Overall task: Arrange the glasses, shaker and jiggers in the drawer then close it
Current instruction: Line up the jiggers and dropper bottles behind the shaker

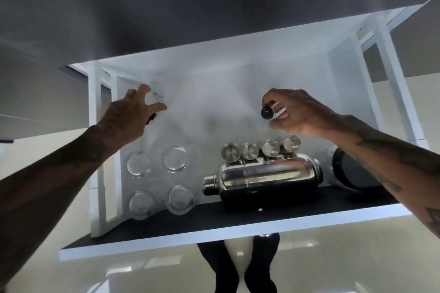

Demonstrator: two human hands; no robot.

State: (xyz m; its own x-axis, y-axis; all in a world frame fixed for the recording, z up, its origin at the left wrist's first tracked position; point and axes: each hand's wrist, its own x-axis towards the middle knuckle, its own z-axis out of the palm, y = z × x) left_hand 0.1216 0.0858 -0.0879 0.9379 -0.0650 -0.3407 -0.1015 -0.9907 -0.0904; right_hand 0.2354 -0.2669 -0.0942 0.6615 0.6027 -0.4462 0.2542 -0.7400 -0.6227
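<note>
Two bare forearms reach in from the lower corners, nearest the camera, over an open white drawer (238, 226) with a dark front edge. Inside it, at the left, four clear ribbed glasses (176, 158) stand upright in a two-by-two block, close together. Just right of them a chrome shaker (262, 177) lies on its side, cap pointing toward the glasses. Behind the shaker, touching or nearly touching it, four steel jiggers (260, 148) stand in a row, mouths up. Right of the shaker, partly hidden by the right forearm, lies a dark rounded container (350, 171) with a pale end; what it is cannot be told.

The left hand (128, 118) is over the far left part of the drawer, fingers spread and curled around something clear with a small printed label (158, 95), apparently another glass, though blur makes the grasp uncertain. The right hand (292, 112) hovers above the jiggers, fingers clenched around a small object (272, 112) with a dark round end and a white body.

Above the drawer runs a dark table (190, 7) surface. Below the front edge, glossy pale floor (142, 269) and the person's dark legs (238, 266) show.
</note>
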